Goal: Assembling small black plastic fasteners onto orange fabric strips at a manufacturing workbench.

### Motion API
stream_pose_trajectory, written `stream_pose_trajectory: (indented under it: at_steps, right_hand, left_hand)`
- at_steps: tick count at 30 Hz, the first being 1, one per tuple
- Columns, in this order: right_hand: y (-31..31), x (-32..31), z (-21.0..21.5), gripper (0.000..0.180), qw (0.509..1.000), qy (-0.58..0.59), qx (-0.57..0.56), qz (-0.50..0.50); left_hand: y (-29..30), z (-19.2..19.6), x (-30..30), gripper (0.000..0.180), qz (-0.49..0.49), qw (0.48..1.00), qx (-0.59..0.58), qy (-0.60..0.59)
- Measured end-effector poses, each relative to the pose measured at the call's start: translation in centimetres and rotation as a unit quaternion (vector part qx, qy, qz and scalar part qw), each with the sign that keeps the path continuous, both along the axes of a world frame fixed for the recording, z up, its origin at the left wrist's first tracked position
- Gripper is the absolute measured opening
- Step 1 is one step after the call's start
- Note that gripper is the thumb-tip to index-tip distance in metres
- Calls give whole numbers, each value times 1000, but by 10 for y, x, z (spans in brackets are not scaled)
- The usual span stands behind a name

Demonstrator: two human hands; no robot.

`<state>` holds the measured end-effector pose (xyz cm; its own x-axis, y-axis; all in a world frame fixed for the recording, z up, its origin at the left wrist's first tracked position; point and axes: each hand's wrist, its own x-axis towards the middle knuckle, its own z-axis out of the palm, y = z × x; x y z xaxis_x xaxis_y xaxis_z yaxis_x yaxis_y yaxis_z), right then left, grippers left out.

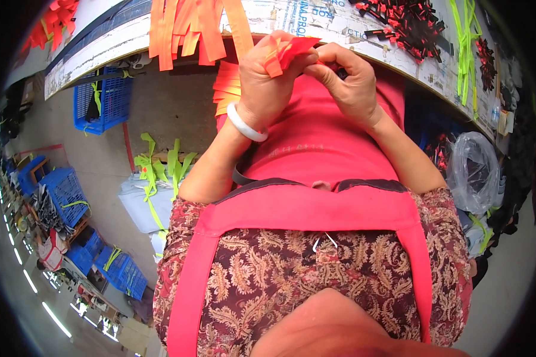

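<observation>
fingers: left hand [261, 82] clamped on orange strips [273, 64] | right hand [351, 82] pinched together, contents unclear | hanging strips [187, 30] presumably placed for reach

Hands [262, 86], two. Bracelet [244, 125], one. Apron [304, 208], one. Table [116, 41], one. Clear bag [473, 166], one. Red-black heaps [405, 27] on table, two. Blue baskets [116, 101], at least four. Orange strips [196, 30], many, overlapping, exact count unclear.
</observation>
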<state>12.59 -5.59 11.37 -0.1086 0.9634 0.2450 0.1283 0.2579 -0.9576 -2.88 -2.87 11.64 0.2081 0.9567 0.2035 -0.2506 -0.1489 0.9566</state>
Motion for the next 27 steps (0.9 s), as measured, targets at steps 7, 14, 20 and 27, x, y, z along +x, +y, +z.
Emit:
stream_pose_trajectory:
  at_steps: [7,14,20,27]
  right_hand:
    - [-6,-38,-37,13,993,-35,54,94]
    - [72,-58,1,34,978,-31,-149,146]
    - [207,-97,41,39,962,37,-221,156]
    - [218,-104,-11,33,971,-78,-193,116]
  left_hand:
    - [4,42,-24,14,-71,992,84,53]
    - [16,37,-115,19,110,987,-110,40]
    - [5,23,-152,15,155,975,-158,33]
    - [17,5,-142,15,91,960,-254,-81]
